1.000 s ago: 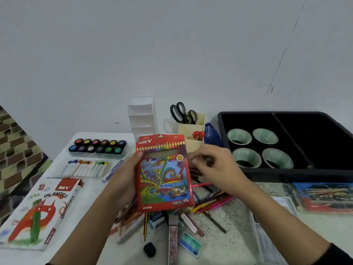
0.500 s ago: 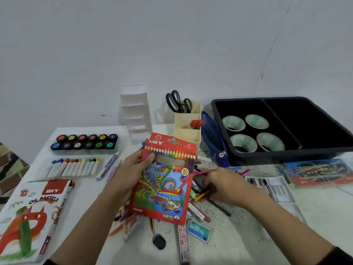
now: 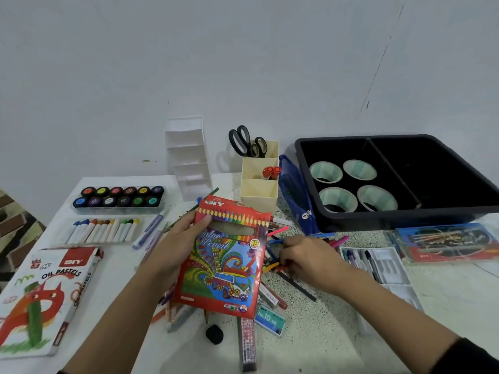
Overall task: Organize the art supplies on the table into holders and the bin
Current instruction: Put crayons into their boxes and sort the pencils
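My left hand point(image 3: 186, 238) grips the colour pencil box point(image 3: 226, 263) tilted over the table point(image 3: 337, 319) pile while my right hand point(image 3: 310, 261) pinches loose pencils point(image 3: 272, 263) there; held one-handed, the box may tip & the pencils could miss its mouth, scattering.

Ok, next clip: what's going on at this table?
A person is sorting art supplies. The left hand holds a red color pencil box tilted above the clutter, while the right hand curls its fingers around loose pencils in the pile beside it. The black bin behind holds four tape rolls in one compartment.
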`<control>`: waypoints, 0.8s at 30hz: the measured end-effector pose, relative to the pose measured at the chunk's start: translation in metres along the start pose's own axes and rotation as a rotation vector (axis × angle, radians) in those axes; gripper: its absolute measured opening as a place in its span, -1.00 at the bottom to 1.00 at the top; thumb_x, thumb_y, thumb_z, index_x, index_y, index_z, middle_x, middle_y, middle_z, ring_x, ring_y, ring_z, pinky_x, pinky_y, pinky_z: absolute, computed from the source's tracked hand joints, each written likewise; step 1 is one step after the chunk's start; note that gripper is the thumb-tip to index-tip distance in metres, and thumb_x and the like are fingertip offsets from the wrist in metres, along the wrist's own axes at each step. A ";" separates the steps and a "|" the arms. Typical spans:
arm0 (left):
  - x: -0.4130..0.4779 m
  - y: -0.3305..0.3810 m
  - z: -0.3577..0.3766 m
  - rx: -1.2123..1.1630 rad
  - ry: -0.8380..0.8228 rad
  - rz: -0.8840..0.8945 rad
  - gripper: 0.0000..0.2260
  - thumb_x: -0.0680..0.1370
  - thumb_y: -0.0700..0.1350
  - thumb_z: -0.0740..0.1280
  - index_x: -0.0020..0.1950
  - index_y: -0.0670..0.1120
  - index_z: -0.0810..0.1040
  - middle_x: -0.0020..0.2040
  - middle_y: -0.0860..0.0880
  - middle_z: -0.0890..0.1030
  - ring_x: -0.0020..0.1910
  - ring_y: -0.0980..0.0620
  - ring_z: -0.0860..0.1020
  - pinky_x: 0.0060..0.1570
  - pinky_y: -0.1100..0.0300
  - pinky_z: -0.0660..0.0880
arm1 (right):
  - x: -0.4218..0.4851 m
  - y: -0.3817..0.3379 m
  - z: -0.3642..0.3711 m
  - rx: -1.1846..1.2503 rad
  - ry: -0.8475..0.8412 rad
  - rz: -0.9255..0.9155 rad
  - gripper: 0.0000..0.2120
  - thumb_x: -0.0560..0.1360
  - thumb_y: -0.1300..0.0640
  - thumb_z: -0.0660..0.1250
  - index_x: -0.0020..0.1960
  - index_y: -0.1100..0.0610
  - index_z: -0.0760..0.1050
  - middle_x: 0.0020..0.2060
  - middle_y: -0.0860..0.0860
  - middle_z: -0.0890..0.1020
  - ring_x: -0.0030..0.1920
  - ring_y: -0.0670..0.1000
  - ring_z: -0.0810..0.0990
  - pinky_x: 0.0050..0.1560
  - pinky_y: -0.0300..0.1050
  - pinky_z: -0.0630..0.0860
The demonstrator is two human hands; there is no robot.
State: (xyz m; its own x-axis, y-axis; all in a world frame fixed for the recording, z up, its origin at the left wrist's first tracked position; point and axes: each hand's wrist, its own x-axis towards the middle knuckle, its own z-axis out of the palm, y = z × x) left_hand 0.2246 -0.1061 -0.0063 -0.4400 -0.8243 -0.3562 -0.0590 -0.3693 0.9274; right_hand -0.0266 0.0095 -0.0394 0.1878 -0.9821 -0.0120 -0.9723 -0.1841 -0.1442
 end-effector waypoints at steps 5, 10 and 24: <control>-0.004 0.003 -0.007 0.004 0.081 0.015 -0.76 0.61 0.07 0.31 0.23 0.01 0.53 0.01 -0.12 0.72 -0.03 -0.16 0.71 0.00 -0.08 0.61 | 0.005 0.005 -0.017 0.309 0.109 0.077 -0.94 0.56 0.11 0.38 -0.07 0.00 0.53 -0.10 -0.17 0.54 -0.04 -0.16 0.51 -0.03 -0.15 0.51; -0.008 0.009 -0.017 0.027 0.127 0.050 -0.77 0.60 0.05 0.32 0.21 0.01 0.54 0.00 -0.15 0.72 -0.06 -0.18 0.71 0.01 -0.10 0.61 | 0.020 -0.008 -0.047 0.741 0.329 0.145 -0.92 0.62 0.18 0.32 -0.01 0.01 0.53 -0.13 -0.17 0.60 -0.09 -0.19 0.56 -0.11 -0.35 0.46; -0.025 0.025 -0.040 0.274 0.054 0.043 -0.78 0.60 0.13 0.27 0.19 0.11 0.56 0.00 -0.06 0.72 -0.03 -0.13 0.71 0.13 -0.18 0.59 | 0.079 -0.028 -0.060 1.670 0.797 0.418 -0.89 0.73 0.18 0.02 0.18 0.14 0.30 -0.23 0.10 0.67 -0.39 0.00 0.42 -0.28 -0.09 0.41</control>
State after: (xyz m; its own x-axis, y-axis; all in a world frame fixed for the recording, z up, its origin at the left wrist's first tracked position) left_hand 0.2700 -0.1116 0.0218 -0.3991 -0.8611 -0.3150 -0.2848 -0.2102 0.9353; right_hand 0.0075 -0.0650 0.0228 -0.5658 -0.8239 0.0313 0.2707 -0.2215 -0.9369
